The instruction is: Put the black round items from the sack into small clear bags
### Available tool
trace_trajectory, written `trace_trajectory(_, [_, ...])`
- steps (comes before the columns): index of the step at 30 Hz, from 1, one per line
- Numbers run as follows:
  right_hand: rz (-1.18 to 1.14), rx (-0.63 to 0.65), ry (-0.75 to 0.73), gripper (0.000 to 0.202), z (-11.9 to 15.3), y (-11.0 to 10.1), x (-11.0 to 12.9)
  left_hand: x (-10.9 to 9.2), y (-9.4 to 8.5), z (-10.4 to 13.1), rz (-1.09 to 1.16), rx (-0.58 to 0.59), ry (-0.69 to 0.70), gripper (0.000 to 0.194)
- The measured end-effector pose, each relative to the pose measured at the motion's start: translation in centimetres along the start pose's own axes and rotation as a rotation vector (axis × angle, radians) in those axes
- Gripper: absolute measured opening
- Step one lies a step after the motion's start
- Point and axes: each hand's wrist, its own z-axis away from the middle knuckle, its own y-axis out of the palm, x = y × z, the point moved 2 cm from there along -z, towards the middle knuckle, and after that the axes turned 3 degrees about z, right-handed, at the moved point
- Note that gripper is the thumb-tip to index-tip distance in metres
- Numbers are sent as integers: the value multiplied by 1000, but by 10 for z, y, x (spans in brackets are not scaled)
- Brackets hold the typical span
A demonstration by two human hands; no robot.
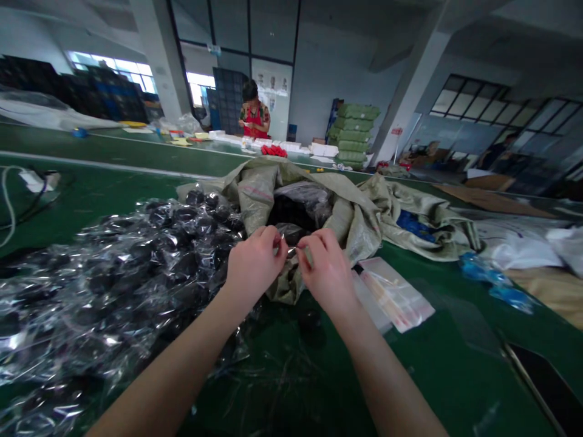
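Observation:
My left hand point(255, 258) and my right hand point(325, 267) are raised over the table in front of an open woven sack point(359, 218). Both are closed, thumb against fingers, pinching the two sides of a small clear plastic bag point(292, 250). Just beyond the fingertips a dark rounded item point(291, 232) shows; whether it lies inside this bag I cannot tell. A small black round item point(310, 318) rests on the green table below my hands. Beside my right wrist lies a stack of flat clear bags point(396, 294).
A large heap of black items in clear bags point(150, 261) covers the left. To the right are another woven sack point(423, 224), blue plastic point(496, 282) and a phone point(542, 382). A person in a red apron point(255, 118) stands beyond the far table, near white boxes point(323, 149).

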Motion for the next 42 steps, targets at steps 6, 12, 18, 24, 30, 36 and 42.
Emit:
trace_trajectory(6, [53, 340, -219, 43, 2, 3, 4, 12, -1, -7, 44, 61, -52, 21])
trace_trajectory(12, [199, 426, -222, 36, 1, 13, 1, 14, -1, -9, 44, 98, 12, 19])
trace_trajectory(18, [235, 504, -198, 34, 2, 15, 4, 8, 4, -4, -58, 138, 36, 21])
trace_trajectory(24, [308, 608, -195, 35, 5, 25, 6, 5, 6, -2, -106, 157, 62, 24])
trace_trajectory(30, [284, 658, -182, 42, 9, 31, 10, 3, 5, -1, -114, 158, 88, 24])
trace_trajectory(36, [276, 692, -219, 37, 9, 25, 8, 3, 6, -1, -91, 171, 90, 22])
trace_trajectory(42, [263, 596, -252, 34, 2, 3, 6, 7, -1, -4, -48, 103, 55, 20])
